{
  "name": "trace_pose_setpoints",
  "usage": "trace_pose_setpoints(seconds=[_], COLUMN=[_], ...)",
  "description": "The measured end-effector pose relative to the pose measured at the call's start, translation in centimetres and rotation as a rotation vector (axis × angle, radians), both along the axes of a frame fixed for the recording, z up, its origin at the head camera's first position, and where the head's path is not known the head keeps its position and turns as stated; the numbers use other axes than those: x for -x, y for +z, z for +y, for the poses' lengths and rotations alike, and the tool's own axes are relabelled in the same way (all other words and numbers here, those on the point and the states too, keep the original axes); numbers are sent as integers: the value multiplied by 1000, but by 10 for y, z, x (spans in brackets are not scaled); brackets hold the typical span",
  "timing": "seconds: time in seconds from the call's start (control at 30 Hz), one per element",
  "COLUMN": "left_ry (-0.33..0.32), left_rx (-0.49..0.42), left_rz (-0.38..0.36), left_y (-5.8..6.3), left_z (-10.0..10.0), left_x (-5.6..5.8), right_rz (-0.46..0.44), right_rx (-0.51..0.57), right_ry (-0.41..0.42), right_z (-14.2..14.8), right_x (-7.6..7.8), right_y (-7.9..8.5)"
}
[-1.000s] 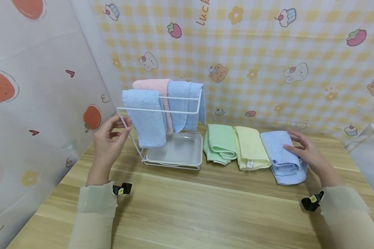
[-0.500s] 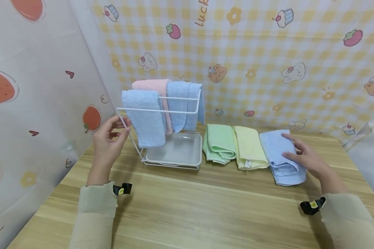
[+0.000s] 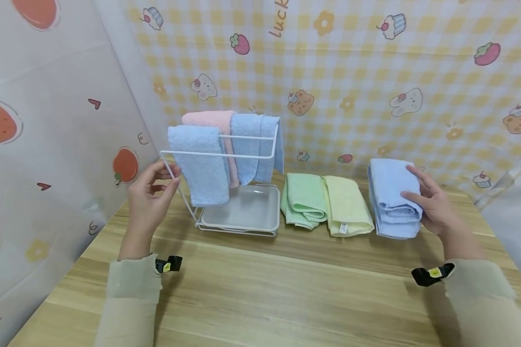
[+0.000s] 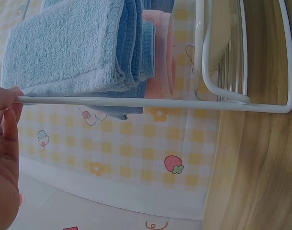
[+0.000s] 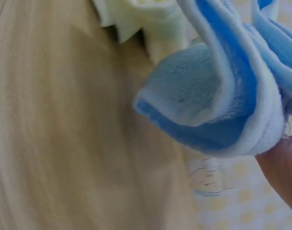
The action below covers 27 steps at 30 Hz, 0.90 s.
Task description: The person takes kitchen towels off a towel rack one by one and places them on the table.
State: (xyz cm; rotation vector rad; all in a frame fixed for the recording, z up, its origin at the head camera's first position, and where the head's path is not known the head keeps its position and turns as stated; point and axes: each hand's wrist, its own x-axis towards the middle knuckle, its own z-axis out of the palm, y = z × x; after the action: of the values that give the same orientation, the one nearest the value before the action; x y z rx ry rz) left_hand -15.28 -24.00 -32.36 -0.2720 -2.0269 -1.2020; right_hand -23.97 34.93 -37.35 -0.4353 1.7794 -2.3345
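fingers of the right hand pinch the right edge of a folded blue towel; it sits left of them, long axis pointing toward the person, seemingly just off the surface. the left hand, well apart, pinches the white rack.

Left hand on the white rack, folded blue towels and pink towel alongside.

Two hands, one rack, one tray, three unhung towels, three-plus hanging towels.
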Motion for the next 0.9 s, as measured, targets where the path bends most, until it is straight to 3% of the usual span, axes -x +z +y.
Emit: trace_pose_setpoints(seconds=[0.2,0.47,0.57,0.73,0.9], left_ry=[-5,-3,-2,4,10], left_rx=[7,7,7,1,7], left_rz=[1,7,7,2,-12], left_y=[-2,1,1,1,1], left_z=[0,1,1,0,0], left_x=[0,0,0,0,-1], right_rz=[-160,-171,-142,-5,80], right_rx=[-27,-219,-404,-777,-932], right_ry=[-50,-114,-150,-180,-179], right_z=[1,2,2,3,3], right_x=[6,14,16,16,17], right_y=[-14,-28,-31,-38,-39])
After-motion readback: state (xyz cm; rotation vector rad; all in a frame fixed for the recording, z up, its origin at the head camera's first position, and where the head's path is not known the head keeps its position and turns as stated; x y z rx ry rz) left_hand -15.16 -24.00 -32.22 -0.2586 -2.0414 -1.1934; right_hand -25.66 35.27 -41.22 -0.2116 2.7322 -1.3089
